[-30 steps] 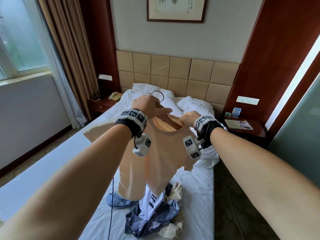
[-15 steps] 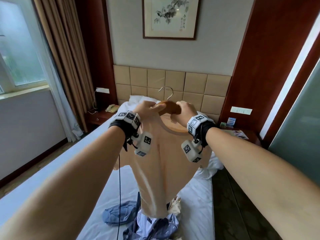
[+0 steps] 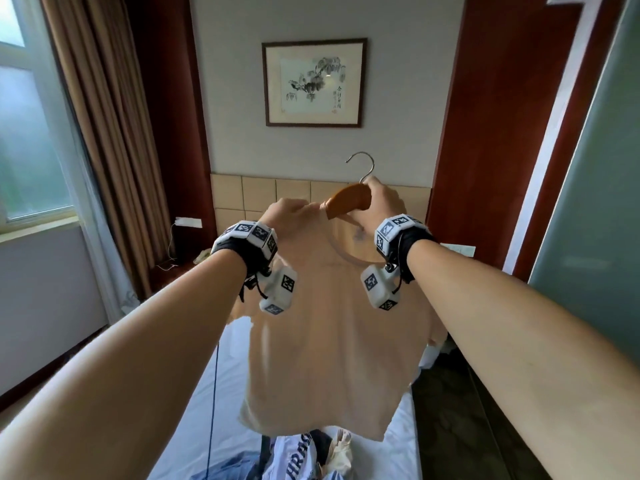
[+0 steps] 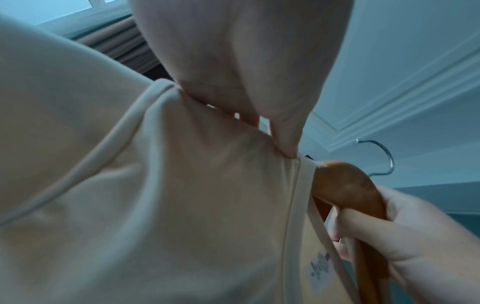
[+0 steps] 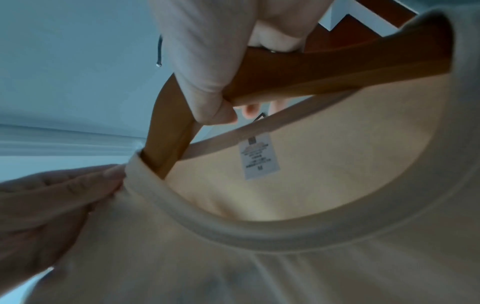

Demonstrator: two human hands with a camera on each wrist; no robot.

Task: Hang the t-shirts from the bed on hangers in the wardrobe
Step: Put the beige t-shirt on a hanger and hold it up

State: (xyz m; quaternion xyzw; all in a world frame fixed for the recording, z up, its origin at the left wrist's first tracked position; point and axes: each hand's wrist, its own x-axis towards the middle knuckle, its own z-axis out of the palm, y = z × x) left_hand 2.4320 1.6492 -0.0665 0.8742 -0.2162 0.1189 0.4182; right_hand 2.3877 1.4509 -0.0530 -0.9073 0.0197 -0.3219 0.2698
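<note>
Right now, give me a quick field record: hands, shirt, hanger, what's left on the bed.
left hand: pinches the t-shirt's shoulder by the collar
right hand: grips the wooden hanger at its middle, below the hook
t-shirt: beige, hangs in the air over the bed, hanger arms inside the collar
hanger hook: metal, free, on no rail
bed: white sheet, other clothes piled at the near end
wardrobe: not in view

A plain peach-beige cotton t-shirt [image 3: 332, 341] hangs in the air above the near end of the bed, its round ribbed collar stretched open, a white label inside the back of the neck. A curved brown wooden hanger [image 3: 349, 201] with a silver metal hook pokes through the collar, tilted, its left arm inside the shirt's left shoulder. More crumpled t-shirts [image 3: 304, 455], blue, white and cream, lie heaped on the white bed [image 3: 228, 393] below.
</note>
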